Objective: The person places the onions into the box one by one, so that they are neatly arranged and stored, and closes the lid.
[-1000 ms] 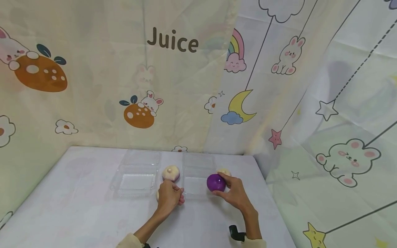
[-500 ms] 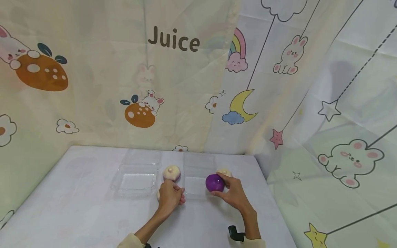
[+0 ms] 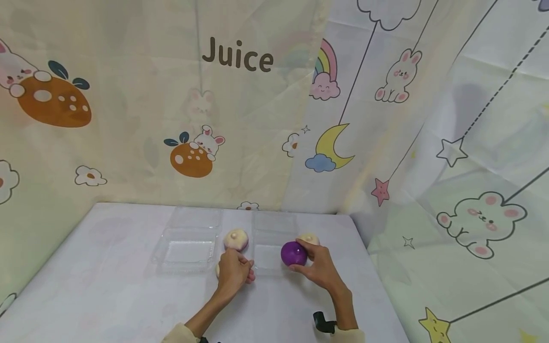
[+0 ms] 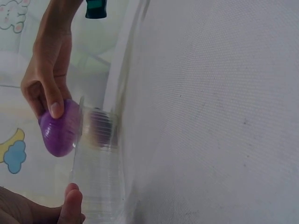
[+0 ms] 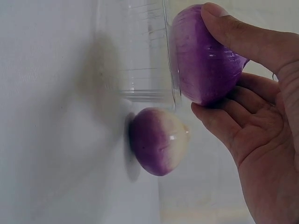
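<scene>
In my right hand [image 3: 321, 267], a purple onion [image 3: 293, 253] is held between thumb and fingers, above the right side of an open clear plastic box [image 3: 267, 255]. The right wrist view shows this onion [image 5: 205, 56] pale on its box side, just over the rim. My left hand [image 3: 233, 274] pinches the left rim of that box with curled fingers; the left wrist view shows its fingertips [image 4: 72, 203] at the rim. A white-topped onion [image 3: 236, 239] sits just beyond the left hand. Another onion [image 3: 217, 270] is mostly hidden behind that hand.
A second open clear box [image 3: 190, 250] stands to the left on the white table [image 3: 107, 295]. One more purple-and-white onion [image 5: 159, 142] rests on the table right of the near box, partly behind my right hand in the head view. Printed cloth walls [image 3: 141, 95] enclose the table.
My right hand has moved slightly left with the onion, further over the box. The left hand stays in place at the rim.
</scene>
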`<control>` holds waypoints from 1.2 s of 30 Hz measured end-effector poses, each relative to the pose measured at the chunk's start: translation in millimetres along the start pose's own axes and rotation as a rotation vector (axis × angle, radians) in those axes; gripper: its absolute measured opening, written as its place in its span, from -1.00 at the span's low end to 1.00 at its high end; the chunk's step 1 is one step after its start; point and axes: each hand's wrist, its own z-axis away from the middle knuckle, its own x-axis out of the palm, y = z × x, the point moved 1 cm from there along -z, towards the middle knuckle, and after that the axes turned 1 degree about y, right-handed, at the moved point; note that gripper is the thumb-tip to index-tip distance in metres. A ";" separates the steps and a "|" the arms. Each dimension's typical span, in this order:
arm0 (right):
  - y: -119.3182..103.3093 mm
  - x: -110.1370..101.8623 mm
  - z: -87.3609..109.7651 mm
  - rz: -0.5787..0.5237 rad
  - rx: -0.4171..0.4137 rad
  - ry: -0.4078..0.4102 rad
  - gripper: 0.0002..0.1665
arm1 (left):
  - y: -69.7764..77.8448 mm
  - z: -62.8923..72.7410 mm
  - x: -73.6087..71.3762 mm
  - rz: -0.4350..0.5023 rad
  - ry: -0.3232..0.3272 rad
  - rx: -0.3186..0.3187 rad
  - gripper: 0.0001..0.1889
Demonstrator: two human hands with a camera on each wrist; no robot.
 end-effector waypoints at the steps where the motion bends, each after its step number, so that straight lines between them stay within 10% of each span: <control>1: 0.1 0.8 -0.3 0.002 -0.004 0.000 -0.07 | 0.1 0.6 0.0 0.002 0.000 0.000 -0.83; 36: -2.2 24.2 -12.0 0.020 -0.049 -0.051 -0.07 | -0.4 -2.8 -1.2 0.021 -0.020 0.015 -0.81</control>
